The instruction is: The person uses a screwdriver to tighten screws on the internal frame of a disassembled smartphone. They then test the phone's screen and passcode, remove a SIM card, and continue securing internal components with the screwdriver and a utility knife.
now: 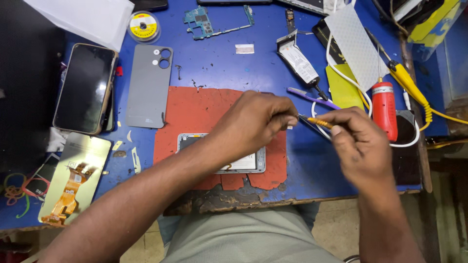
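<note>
Above the right edge of the red mat (195, 109), the left hand (251, 122) is curled, its fingertips pinched on something too small to make out. At its three o'clock and almost touching it, the right hand (363, 141) grips tweezers (317, 122) with an orange sleeve, tips pointing toward nine o'clock at the left fingertips. Judging by this, the step in hand is fine work on a tiny part held between fingers and tool; a next move would call for a steady, light pinch so that the part is not dropped.

Under the left wrist, at six o'clock, an opened phone frame (243, 165) lies on the mat, its inside mostly hidden by the arm. At twelve o'clock of the right hand lie a purple tool (312, 98) and a red cylinder (384, 109) beside a white cable (341, 73).

Farther out, at ten o'clock, lie a grey back cover (148, 87), a dark phone (84, 87) and a solder reel (144, 25); a circuit board (202, 22) sits at twelve. At eight o'clock a display panel (73, 182) lies face down with an orange flex. No containers show.
</note>
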